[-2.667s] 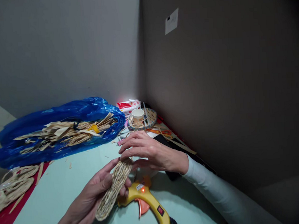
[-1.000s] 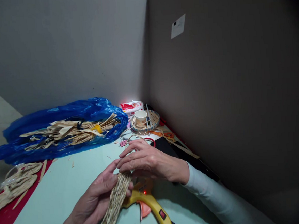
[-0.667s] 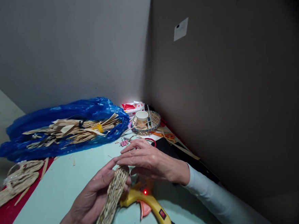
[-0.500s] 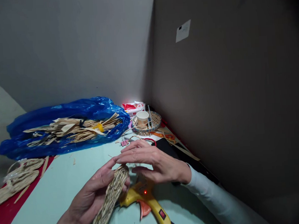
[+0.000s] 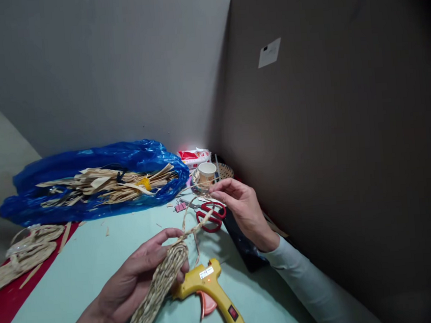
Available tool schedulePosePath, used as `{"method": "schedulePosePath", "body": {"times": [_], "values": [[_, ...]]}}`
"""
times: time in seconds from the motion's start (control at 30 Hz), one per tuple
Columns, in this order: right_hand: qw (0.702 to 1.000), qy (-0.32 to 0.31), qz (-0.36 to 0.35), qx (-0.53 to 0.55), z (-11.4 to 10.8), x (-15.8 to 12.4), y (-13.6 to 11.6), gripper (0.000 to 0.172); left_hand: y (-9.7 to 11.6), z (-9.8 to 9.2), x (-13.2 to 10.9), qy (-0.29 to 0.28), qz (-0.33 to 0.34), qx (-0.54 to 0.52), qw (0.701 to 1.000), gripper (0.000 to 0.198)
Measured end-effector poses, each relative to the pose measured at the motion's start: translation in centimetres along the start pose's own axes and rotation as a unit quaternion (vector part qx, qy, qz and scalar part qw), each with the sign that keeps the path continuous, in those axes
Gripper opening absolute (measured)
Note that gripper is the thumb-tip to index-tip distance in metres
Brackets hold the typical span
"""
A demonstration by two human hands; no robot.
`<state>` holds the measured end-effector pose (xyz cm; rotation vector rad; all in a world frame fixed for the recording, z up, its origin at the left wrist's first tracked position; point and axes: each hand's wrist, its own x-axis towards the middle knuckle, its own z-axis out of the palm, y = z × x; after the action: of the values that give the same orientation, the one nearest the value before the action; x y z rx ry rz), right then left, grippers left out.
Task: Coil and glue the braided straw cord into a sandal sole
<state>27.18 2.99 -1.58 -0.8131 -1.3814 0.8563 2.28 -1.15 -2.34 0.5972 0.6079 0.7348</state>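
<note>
My left hand (image 5: 145, 265) is closed around a coiled, braided straw sole (image 5: 158, 288), long and oval, held tilted above the table. From its upper end a loose braid tail (image 5: 196, 227) runs out to the right, ending in thin strands. My right hand (image 5: 243, 211) is raised beyond it, thumb and forefinger pinched on a thin straw strand (image 5: 199, 198). Red-handled scissors (image 5: 211, 217) lie beneath the strands, between the hands. Right beside the sole, a yellow hot glue gun (image 5: 209, 285) with an orange trigger rests on the table, its small light glowing.
A blue plastic bag (image 5: 90, 158) with straw bundles lies at the back left. Finished-looking braided soles (image 5: 23, 261) are at the far left. Behind my right hand stand a paper cup (image 5: 206, 171) in a woven basket (image 5: 226, 171) and a red-white packet (image 5: 195, 156). A pink binder clip (image 5: 181, 206) lies nearby.
My right hand has lifted away from the sole's top end, up and to the right, drawing out a strand. The braid tail and scissors now show. My left hand stays on the sole.
</note>
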Motion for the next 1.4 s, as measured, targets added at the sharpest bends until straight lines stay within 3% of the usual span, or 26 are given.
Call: {"method": "schedulePosePath", "body": {"times": [0.2, 0.37, 0.67, 0.8, 0.9, 1.13, 1.4], "values": [[1.0, 0.001, 0.025, -0.017, 0.0, -0.4, -0.7, 0.016, 0.5, -0.1, -0.1, 0.049, 0.039, -0.007, 0.998, 0.042], [0.995, -0.078, 0.051, -0.023, 1.7, -1.9, -1.5, 0.019, 0.1, 0.0, -0.6, 0.09, 0.064, -0.017, 0.994, 0.036], [0.974, -0.178, 0.142, -0.003, 3.9, -3.4, -0.4, 0.035, -1.2, 0.7, -0.9, 0.141, 0.096, -0.021, 0.985, 0.024], [0.972, -0.179, 0.151, -0.01, 4.0, -3.4, -0.7, 0.039, -1.7, 1.1, -1.0, 0.13, 0.089, -0.004, 0.987, 0.026], [0.974, -0.167, 0.154, 0.004, 4.0, -3.2, -1.0, 0.022, -1.8, 1.0, -1.0, 0.11, 0.073, 0.017, 0.991, 0.026], [0.975, -0.14, 0.15, 0.085, 4.7, -3.3, -1.8, 0.021, -1.9, 0.7, -1.2, 0.072, 0.042, 0.071, 0.994, 0.021], [0.971, -0.13, 0.172, 0.101, 5.0, -3.7, -1.7, 0.027, -2.2, 0.9, -0.8, 0.105, 0.076, 0.115, 0.985, 0.017]]}}
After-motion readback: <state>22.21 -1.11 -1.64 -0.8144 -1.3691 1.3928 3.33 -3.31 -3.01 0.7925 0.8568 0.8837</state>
